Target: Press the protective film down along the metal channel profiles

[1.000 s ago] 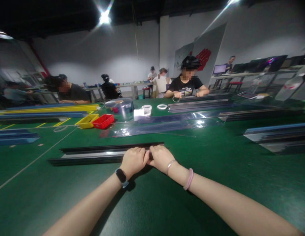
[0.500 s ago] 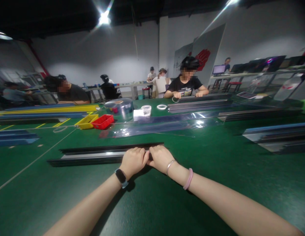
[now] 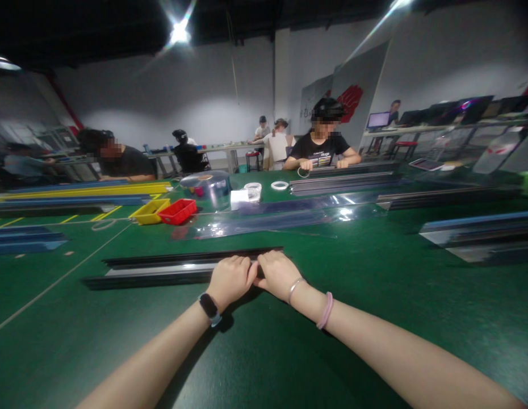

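Note:
A long dark channel-shaped profile [image 3: 162, 271] with a pale strip along its inside lies flat on the green table. Both hands are on its right end, side by side, thumbs almost touching. My left hand [image 3: 230, 278], with a watch on the wrist, is closed over the profile's near edge. Just to its right, my right hand [image 3: 276, 274] is closed over the very end. The fingertips of both hands are hidden behind the knuckles, and so is the part of the profile under them.
Beyond the profile lie clear plastic sheets [image 3: 289, 215], a red bin [image 3: 179, 211], a yellow bin [image 3: 151, 211] and a roll of clear film [image 3: 217, 190]. Blue profiles [image 3: 481, 236] lie at right. Across the table, a person in black [image 3: 323, 149] handles other profiles.

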`<state>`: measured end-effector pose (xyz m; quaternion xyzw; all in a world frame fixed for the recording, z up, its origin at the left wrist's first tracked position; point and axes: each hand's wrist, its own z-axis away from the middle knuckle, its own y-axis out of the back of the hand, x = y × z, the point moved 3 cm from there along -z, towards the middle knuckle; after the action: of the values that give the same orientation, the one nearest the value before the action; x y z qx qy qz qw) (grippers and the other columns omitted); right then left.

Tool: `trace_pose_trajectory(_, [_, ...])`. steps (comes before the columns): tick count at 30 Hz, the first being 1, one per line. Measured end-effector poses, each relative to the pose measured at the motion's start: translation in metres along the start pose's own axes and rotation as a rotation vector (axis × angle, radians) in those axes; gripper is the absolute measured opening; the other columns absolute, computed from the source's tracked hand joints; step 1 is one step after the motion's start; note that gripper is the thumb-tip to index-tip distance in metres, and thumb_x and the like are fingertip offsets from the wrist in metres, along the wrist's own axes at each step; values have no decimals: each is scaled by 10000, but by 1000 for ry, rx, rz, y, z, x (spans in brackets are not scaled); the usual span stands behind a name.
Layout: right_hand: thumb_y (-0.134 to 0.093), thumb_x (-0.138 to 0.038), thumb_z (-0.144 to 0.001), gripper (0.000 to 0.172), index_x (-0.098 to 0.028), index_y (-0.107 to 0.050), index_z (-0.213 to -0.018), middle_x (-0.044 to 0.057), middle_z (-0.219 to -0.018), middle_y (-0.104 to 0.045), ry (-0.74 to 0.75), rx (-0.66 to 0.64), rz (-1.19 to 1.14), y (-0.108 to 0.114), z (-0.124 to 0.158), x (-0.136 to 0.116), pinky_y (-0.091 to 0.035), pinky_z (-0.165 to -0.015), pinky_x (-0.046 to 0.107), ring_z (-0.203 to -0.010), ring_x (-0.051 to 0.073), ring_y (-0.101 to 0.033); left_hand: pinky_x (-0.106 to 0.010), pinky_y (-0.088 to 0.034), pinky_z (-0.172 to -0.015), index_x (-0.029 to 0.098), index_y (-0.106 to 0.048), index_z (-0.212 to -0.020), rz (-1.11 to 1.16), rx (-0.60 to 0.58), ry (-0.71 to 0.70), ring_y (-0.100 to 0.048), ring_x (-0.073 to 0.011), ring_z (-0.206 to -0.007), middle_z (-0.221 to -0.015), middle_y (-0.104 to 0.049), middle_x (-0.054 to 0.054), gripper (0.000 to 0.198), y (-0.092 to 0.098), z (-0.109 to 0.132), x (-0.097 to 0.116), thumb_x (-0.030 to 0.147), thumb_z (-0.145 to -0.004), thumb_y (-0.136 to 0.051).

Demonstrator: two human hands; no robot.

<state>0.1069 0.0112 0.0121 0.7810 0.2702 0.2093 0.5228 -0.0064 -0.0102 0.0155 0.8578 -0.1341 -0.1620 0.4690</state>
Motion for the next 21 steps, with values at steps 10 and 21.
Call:
trace_pose_trajectory(10, [-473, -389, -723, 264, -133, -508, -776, 85, -744, -571, -6, -20, 1, 0, 0, 0, -346, -688, 323, -733, 210, -517, -282, -357, -598, 162, -517, -647, -9, 0, 0, -507, -156, -614, -615, -554, -47, 323, 0, 0, 0, 316, -838, -306])
trace_pose_trajectory(21, [-461, -368, -730, 243, -135, -494, -792, 89, -762, -565, -9, -45, -15, 2, 1, 0, -341, -700, 320, -751, 204, -511, -274, -360, -582, 162, -525, -626, 30, 43, 10, -503, -151, -592, -591, -547, -48, 342, 4, 0, 1, 322, -835, -306])
